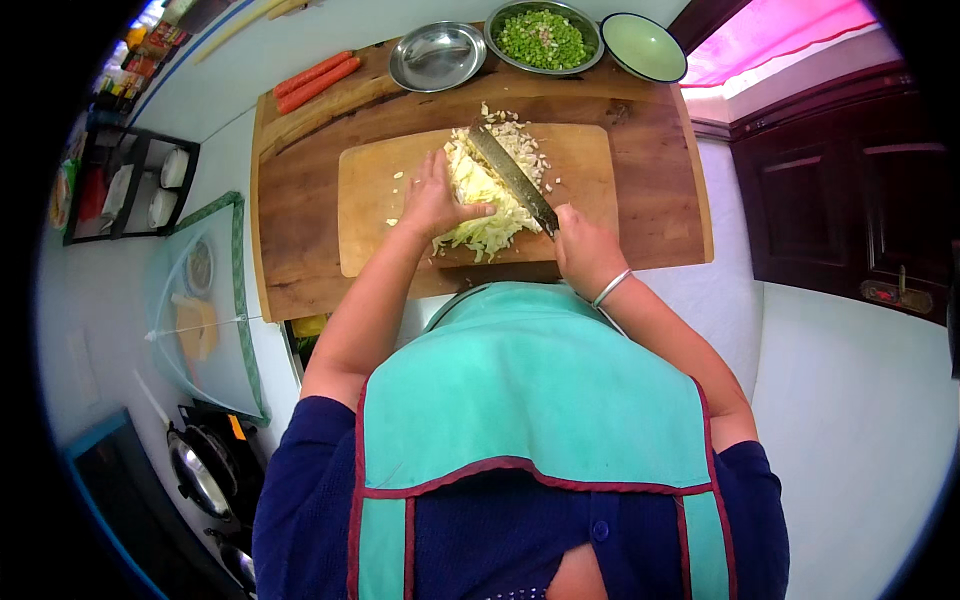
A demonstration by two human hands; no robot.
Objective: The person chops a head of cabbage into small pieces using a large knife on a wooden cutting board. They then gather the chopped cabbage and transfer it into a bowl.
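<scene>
My right hand (588, 248) is closed round the handle of a kitchen knife (515, 180). The broad dark blade slants up and left across a heap of chopped pale cabbage (478, 205). On the heap's left side rests my left hand (437, 200), its fingers stretched forward and the thumb out towards the blade. Small white chopped bits (525, 145) lie beyond and to the right of the blade. All of this is on a wooden cutting board (375, 200); the knife's handle is mostly hidden by my right hand.
Under the board is a wooden tabletop (655, 180). Along its back edge stand two long red-orange sticks (318, 83), a shiny metal bowl (437, 58), a bowl of chopped greens (545, 42) and a pale green bowl (645, 48). A mesh food cover (205, 310) stands left, above a stove (215, 460).
</scene>
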